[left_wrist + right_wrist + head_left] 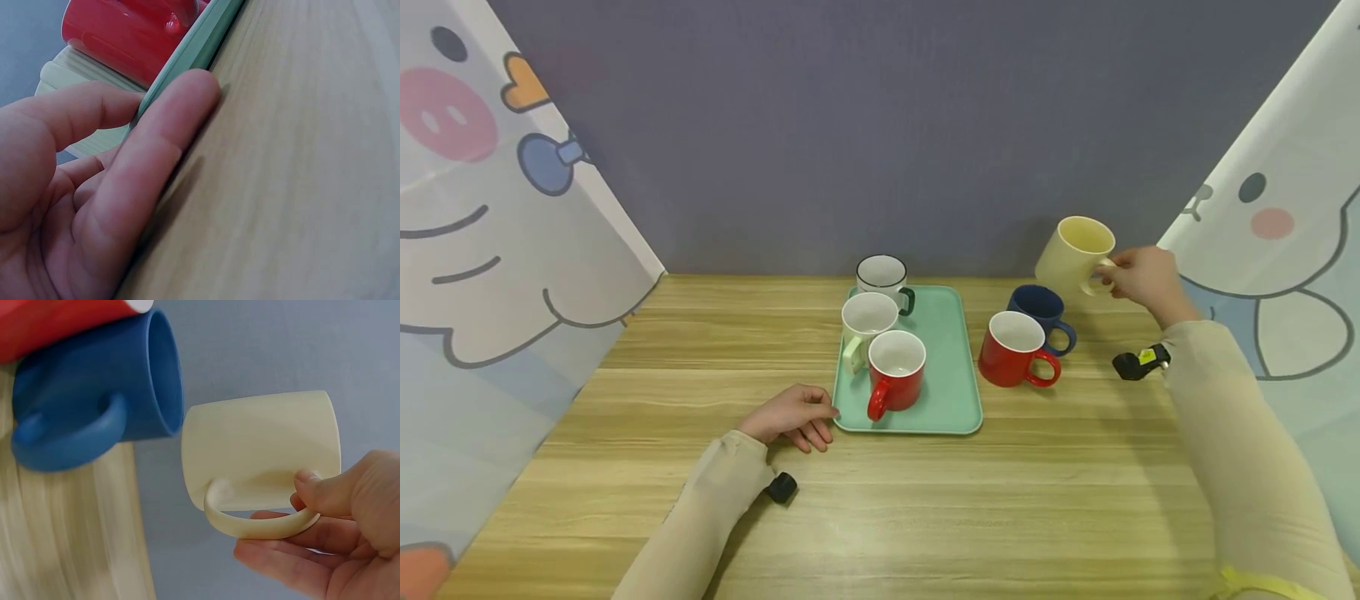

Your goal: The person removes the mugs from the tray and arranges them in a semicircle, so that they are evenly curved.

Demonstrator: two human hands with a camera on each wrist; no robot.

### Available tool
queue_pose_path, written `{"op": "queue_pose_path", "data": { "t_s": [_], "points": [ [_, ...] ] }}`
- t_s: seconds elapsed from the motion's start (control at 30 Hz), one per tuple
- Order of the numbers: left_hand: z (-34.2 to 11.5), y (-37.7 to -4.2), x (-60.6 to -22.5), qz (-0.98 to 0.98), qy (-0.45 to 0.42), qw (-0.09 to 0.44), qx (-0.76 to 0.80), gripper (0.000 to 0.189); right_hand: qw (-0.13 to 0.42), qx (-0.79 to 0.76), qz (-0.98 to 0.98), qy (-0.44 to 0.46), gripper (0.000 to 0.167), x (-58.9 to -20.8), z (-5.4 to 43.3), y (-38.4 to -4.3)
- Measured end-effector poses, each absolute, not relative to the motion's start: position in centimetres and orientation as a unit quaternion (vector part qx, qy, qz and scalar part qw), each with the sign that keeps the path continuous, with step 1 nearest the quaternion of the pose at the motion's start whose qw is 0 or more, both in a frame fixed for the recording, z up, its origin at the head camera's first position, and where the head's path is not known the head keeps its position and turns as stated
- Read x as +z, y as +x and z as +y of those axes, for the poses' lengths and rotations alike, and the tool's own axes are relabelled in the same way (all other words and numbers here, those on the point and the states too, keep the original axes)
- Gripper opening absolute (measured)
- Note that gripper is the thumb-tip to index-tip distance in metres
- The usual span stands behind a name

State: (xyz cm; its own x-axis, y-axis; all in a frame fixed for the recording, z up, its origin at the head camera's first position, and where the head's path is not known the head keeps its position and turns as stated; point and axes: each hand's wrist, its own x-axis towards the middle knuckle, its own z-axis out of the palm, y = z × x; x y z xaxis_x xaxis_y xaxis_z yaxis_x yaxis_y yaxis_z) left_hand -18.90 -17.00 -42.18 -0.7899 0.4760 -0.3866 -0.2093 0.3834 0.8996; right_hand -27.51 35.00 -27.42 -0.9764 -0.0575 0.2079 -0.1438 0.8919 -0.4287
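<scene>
In the air at the back right, my right hand [1146,279] grips a pale yellow mug [1071,258] by its handle. The right wrist view shows thumb and fingers pinching that handle [262,526]. Close by stand a blue mug [1037,304] and a red mug [1009,350] on the table. My left hand [793,417] is at the near left corner of a mint green tray [951,392], its rim between thumb and finger. On the tray are a red mug with white inside [897,383], a pale green mug [857,321] and a white mug with black rim [880,275].
The wooden table [1000,508] meets a grey upright panel [865,142] at the back. Cartoon-printed curtains [497,242] flank both sides. Small black wrist cameras [782,487] hang under the sleeves.
</scene>
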Motion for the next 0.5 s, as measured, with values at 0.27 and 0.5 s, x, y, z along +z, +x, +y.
{"op": "queue_pose_path", "data": {
  "t_s": [0.27,0.5],
  "points": [
    [-17.0,-19.0,-42.4,0.771,0.082,0.314,0.548,0.019,0.083,0.211,-0.973,0.052,0.037,-28.0,36.4,-26.6],
    [-17.0,-19.0,-42.3,0.77,0.079,0.315,0.549,0.019,0.064,0.206,-0.976,0.039,0.039,-29.3,37.3,-26.0]
  ]
}}
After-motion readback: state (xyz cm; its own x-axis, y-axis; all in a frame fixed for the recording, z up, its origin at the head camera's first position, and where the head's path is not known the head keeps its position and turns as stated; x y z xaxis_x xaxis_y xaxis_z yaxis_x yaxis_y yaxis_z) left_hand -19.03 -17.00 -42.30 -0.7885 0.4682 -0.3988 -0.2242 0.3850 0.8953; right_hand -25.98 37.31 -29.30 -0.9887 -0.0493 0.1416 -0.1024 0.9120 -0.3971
